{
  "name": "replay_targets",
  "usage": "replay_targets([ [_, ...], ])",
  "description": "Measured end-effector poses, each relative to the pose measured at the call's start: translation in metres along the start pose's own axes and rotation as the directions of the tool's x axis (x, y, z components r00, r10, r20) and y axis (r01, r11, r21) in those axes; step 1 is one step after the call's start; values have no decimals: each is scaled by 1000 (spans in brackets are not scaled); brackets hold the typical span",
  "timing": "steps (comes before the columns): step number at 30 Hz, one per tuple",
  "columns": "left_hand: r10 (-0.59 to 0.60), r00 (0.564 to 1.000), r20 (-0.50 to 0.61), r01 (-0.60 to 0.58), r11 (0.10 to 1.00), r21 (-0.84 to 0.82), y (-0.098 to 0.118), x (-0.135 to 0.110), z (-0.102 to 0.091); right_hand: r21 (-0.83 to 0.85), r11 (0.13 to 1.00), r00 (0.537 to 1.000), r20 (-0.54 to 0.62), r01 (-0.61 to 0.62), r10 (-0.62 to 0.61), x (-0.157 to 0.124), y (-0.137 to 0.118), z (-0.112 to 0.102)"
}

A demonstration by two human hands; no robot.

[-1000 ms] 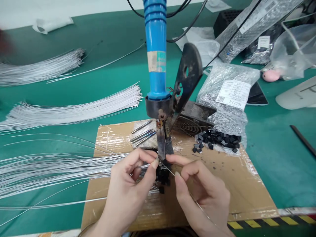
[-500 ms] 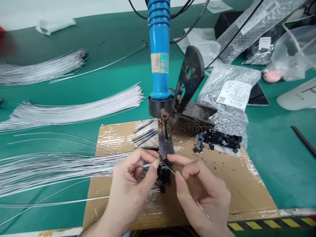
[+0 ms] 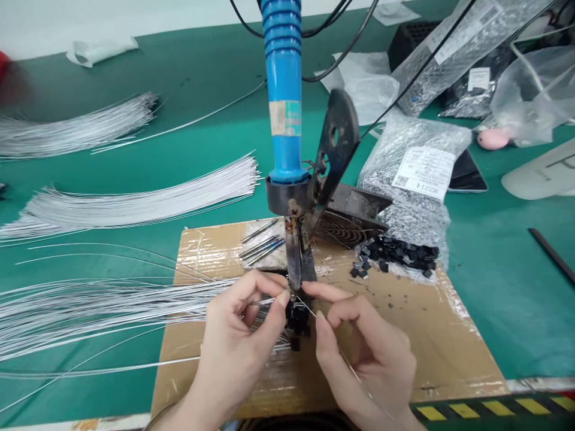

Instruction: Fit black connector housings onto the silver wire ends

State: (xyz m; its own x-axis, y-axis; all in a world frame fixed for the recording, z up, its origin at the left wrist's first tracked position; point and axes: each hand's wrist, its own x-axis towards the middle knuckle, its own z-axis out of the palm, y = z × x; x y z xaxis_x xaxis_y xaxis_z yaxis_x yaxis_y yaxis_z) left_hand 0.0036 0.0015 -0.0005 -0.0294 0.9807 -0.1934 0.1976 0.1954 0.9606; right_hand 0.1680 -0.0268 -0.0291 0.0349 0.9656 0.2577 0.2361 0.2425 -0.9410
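Observation:
A soldering iron with a blue handle (image 3: 284,78) hangs upright in a black stand, its dark tip (image 3: 293,257) pointing down. Just left of the tip's end, my left hand (image 3: 245,335) is closed in a pinch; the small piece between thumb and forefinger is mostly hidden. On the other side, my right hand (image 3: 368,347) holds a thin strand of solder wire (image 3: 306,305), which slants up to the tip and trails down across the palm. Small black pieces (image 3: 297,320) lie under the tip, between the hands.
Bundles of thin white wires (image 3: 144,200) spread across the green mat, one reaching behind my left hand. A cardboard sheet (image 3: 444,347) lies beneath the work. Metal rods (image 3: 265,245), loose black parts (image 3: 404,254) and a labelled bubble-wrap bag (image 3: 413,161) lie beyond the hands.
The iron's handle and stand bracket have shifted slightly left. My right hand has edged left with the solder wire. My left hand has hardly moved.

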Motion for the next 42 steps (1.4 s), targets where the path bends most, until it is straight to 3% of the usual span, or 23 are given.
replay_targets([
  [14,48,999,-24,-47,999,13,-1,-2,-1,-54,991,991,-48,119,-122,8,-4,3],
  [42,34,999,-32,-32,998,49,-2,-2,1,-88,989,990,-57,122,-127,3,-1,3],
])
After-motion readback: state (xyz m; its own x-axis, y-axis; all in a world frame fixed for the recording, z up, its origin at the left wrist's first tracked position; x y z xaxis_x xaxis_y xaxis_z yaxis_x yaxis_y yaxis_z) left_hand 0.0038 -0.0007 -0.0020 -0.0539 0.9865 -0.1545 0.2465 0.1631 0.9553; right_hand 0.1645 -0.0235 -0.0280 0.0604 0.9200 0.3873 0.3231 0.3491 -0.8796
